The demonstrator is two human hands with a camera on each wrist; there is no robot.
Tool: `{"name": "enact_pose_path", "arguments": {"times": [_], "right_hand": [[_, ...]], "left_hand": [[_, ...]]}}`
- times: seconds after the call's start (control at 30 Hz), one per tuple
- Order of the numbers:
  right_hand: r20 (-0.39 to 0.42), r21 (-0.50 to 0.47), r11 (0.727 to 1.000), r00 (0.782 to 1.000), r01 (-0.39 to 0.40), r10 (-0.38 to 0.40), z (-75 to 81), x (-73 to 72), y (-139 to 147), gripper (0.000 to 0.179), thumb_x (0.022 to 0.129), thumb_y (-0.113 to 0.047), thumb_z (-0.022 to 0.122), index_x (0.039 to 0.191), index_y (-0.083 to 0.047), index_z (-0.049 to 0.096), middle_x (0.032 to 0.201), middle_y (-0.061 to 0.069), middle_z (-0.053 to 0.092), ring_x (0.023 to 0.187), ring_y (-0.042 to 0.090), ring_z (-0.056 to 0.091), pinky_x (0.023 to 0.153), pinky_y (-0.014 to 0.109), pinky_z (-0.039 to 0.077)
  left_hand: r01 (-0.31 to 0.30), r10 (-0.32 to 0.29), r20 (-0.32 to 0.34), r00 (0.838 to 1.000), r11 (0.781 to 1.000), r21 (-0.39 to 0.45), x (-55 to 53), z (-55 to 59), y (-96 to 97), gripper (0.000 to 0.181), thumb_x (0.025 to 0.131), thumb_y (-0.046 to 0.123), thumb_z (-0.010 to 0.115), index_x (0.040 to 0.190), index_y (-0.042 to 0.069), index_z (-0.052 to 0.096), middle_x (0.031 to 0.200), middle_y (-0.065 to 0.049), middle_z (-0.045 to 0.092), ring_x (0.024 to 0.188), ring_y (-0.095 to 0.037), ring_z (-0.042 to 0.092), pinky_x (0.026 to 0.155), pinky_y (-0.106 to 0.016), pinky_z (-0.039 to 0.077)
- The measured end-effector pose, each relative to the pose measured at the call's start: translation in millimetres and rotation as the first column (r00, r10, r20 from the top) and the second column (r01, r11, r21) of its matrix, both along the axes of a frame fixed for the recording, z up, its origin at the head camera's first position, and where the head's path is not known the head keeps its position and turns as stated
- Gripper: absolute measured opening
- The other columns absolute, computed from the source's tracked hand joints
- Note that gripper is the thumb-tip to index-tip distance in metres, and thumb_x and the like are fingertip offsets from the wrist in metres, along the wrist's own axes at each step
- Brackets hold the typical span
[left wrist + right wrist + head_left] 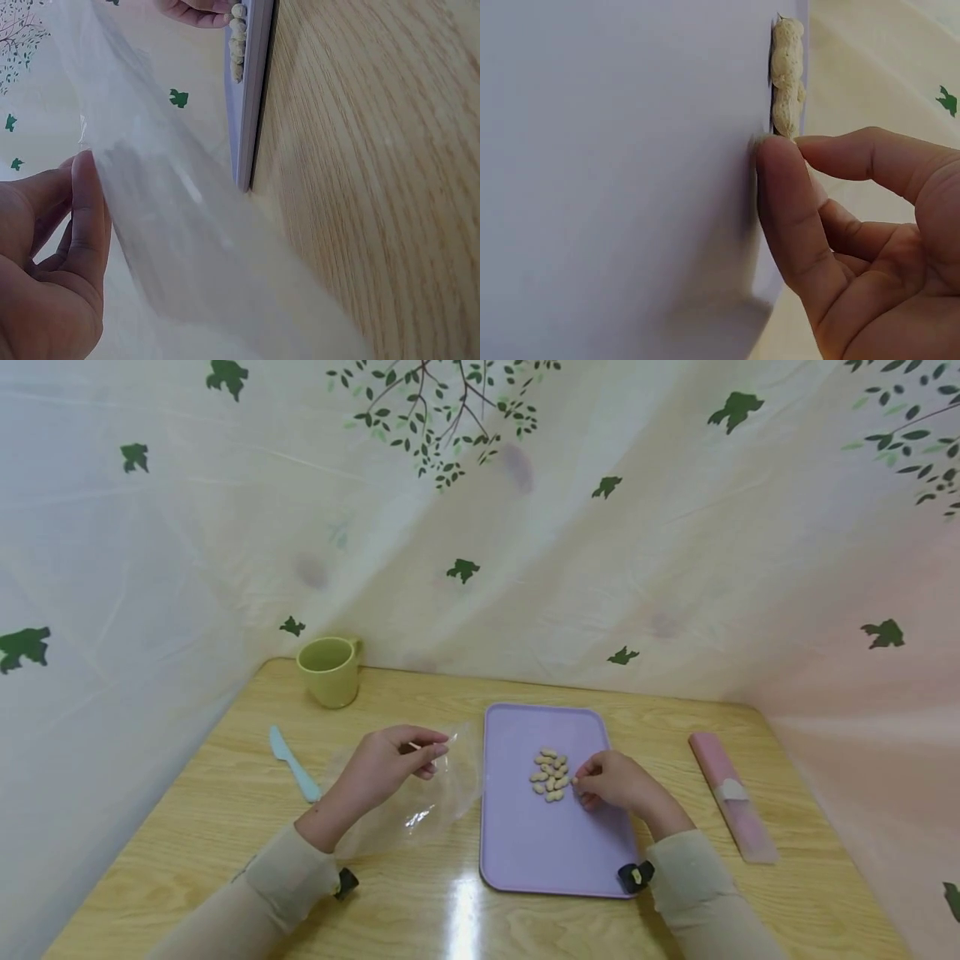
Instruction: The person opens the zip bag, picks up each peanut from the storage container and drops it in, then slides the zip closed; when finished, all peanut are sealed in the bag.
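My left hand pinches the edge of a clear plastic bag between thumb and fingers. In the left wrist view the bag hangs down from those fingertips, see-through and creased. My right hand is over the purple tray, at the right edge of a cluster of unshelled peanuts. Its thumb and index finger pinch one peanut, mostly hidden behind the thumb in the right wrist view. Just beyond those fingertips, more peanuts lie on the tray.
A green mug stands at the back left of the wooden table. Left of the bag lies a light blue plastic knife. A pink folded pouch with a pale band lies right of the tray. Printed cloth hangs behind the table.
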State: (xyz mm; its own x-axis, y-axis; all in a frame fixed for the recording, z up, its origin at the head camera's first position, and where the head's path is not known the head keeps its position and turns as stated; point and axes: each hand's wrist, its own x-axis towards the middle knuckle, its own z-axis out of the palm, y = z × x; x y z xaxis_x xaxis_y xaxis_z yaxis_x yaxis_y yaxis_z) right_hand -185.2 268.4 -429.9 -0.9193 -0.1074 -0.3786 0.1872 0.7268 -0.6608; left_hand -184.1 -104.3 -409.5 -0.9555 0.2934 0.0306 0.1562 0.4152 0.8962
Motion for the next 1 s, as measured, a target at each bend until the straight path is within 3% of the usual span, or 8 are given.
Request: {"name": "enact_pose_path", "arguments": {"times": [0.17,0.27,0.43,0.6,0.83,1.0], "right_hand": [[-0.042,-0.012,1.0,0.999,0.016,-0.016,6.2,0.7,5,0.027,0.101,-0.02,0.07,0.116,0.002,0.072,0.099,0.011,0.076,0.085,0.017,0.072,0.076,0.031,0.059],[-0.056,-0.109,0.994,0.998,0.027,-0.034,11.5,1.0,4,0.03,0.103,-0.019,0.068,0.122,0.005,0.069,0.103,0.014,0.077,0.088,0.016,0.074,0.08,0.033,0.063],[-0.067,-0.328,0.945,0.997,0.003,-0.026,19.7,0.1,-13,0.033,0.103,-0.013,0.068,0.126,0.01,0.065,0.109,0.018,0.076,0.091,0.017,0.077,0.086,0.034,0.068],[-0.096,-0.456,0.889,0.995,-0.049,0.005,28.2,2.9,-40,0.033,0.103,-0.013,0.069,0.126,0.011,0.065,0.11,0.017,0.074,0.091,0.016,0.077,0.088,0.036,0.069],[-0.084,-0.496,0.861,0.993,-0.111,0.08,30.7,10.9,-83,0.034,0.101,-0.019,0.072,0.124,0.006,0.068,0.109,0.02,0.076,0.089,0.015,0.078,0.088,0.037,0.068],[-0.091,-0.52,0.844,0.991,-0.135,0.103,29.5,12.6,-101,0.036,0.102,-0.014,0.069,0.126,0.012,0.065,0.112,0.028,0.075,0.086,0.014,0.077,0.086,0.035,0.069]], "left_hand": [[-0.01,0.011,0.007,1.0,1.0,-0.004,0.3,1.9,0.7,0.026,0.101,0.028,0.076,0.12,0.012,0.08,0.096,-0.006,0.082,0.079,-0.011,0.077,0.076,-0.028,0.068],[-0.009,0.009,-0.005,1.0,1.0,-0.009,0.3,2.3,1.3,0.026,0.101,0.028,0.076,0.121,0.012,0.08,0.096,-0.006,0.081,0.079,-0.011,0.076,0.075,-0.027,0.068],[-0.009,0.009,-0.028,1.0,1.0,-0.022,0.2,1.5,2.4,0.026,0.102,0.028,0.075,0.122,0.013,0.08,0.097,-0.005,0.081,0.079,-0.01,0.076,0.074,-0.024,0.067],[-0.008,0.007,-0.042,0.999,1.0,-0.029,0.5,0.9,3.8,0.025,0.103,0.026,0.074,0.123,0.013,0.08,0.096,-0.005,0.081,0.08,-0.009,0.076,0.074,-0.022,0.066],[-0.006,0.002,-0.055,0.998,0.998,-0.065,1.3,0.3,3.9,0.025,0.105,0.025,0.072,0.126,0.014,0.08,0.101,-0.005,0.08,0.082,-0.009,0.076,0.076,-0.023,0.066],[-0.003,-0.001,-0.077,0.997,0.998,-0.062,1.2,-0.9,5.3,0.025,0.104,0.024,0.072,0.126,0.014,0.08,0.102,-0.006,0.08,0.082,-0.008,0.076,0.075,-0.021,0.066]]}}
